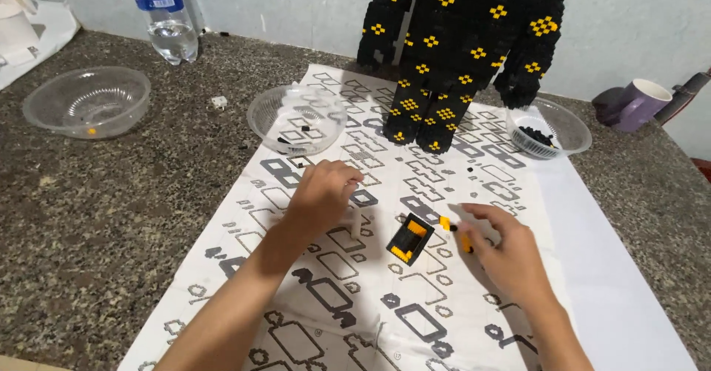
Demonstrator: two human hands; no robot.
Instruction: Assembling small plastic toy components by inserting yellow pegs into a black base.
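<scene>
A small black and yellow brick assembly (409, 239) lies on the printed instruction sheet (326, 297) between my two hands. My right hand (500, 252) rests just right of it, fingertips pinching a small yellow and black piece (447, 224); another yellow piece (466, 244) shows under the fingers. My left hand (322, 193) hovers left of the assembly, fingers curled down onto the sheet; whether it holds anything is hidden. Behind stands a tall black brick figure (459, 52) with yellow diamond patterns.
A clear plastic bowl (296, 117) sits on the sheet's far left, another bowl (87, 101) on the granite counter, and a third bowl (549, 128) with black pieces at right. A water bottle (164, 15) and purple mug (638, 103) stand near the wall.
</scene>
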